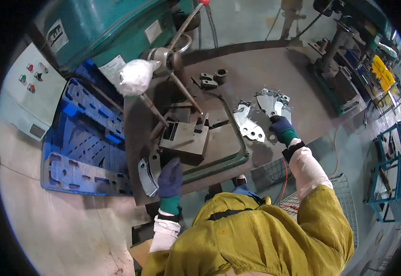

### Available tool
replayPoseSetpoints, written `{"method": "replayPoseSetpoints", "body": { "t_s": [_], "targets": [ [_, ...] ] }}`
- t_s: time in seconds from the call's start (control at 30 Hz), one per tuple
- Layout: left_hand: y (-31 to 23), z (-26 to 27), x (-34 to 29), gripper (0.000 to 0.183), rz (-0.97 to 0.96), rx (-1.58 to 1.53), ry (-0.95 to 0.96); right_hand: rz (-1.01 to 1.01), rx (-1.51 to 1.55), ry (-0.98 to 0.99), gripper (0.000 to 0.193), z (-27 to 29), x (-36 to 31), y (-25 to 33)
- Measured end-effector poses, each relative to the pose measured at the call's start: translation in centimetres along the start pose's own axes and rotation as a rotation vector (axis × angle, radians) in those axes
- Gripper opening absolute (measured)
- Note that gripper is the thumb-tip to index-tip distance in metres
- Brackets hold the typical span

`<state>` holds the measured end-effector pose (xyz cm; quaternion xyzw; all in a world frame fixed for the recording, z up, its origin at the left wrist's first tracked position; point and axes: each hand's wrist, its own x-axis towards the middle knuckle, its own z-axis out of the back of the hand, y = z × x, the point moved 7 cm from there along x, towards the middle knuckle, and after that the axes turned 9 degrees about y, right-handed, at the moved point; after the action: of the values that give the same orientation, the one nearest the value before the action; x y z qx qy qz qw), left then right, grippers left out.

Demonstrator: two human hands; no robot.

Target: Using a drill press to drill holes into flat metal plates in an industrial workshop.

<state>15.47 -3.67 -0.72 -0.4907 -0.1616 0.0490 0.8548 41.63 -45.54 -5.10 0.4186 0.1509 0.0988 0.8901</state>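
My left hand (170, 178), in a dark blue glove, is at the table's near left edge with its fingers stretched out. Curved metal plates (148, 177) with holes lie just left of it. To the right, my right hand (283, 129), also gloved, has its fingers bent at the near edge of a flat silver metal plate (269, 102) in a loose pile. Another group of holed metal plates (251, 129) lies left of that hand. Between my hands stands a steel block fixture (185, 140) on the green-rimmed machine base (219, 169).
A green machine (113, 27) with lever handles and a white-wrapped knob (136, 77) rises over the fixture. Small metal parts (208, 80) sit behind it. At left are a blue pallet (85, 170) and a control box (30, 87). Blue carts (393, 161) stand far right.
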Motion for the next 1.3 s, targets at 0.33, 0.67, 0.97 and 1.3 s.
{"method": "replayPoseSetpoints", "body": {
  "t_s": [0.33,0.67,0.97,1.3],
  "targets": [
    [-5.7,-5.5,4.5,0.069,0.016,0.556,0.72,0.84,-0.425,0.499,0.02,-14.3,-6.2,21.7],
    [11.3,-0.8,-1.6,0.061,0.708,-0.287,0.377,0.492,0.423,0.699,0.049,-11.8,-4.6,31.4],
    [10.2,-1.1,4.1,0.042,0.556,-0.723,0.01,0.393,1.552,1.417,0.068,-7.2,-8.4,44.4],
    [11.3,-1.9,4.7,0.037,0.892,-0.86,0.014,0.04,1.676,1.147,0.06,-8.5,-6.0,44.7]
  ]
}}
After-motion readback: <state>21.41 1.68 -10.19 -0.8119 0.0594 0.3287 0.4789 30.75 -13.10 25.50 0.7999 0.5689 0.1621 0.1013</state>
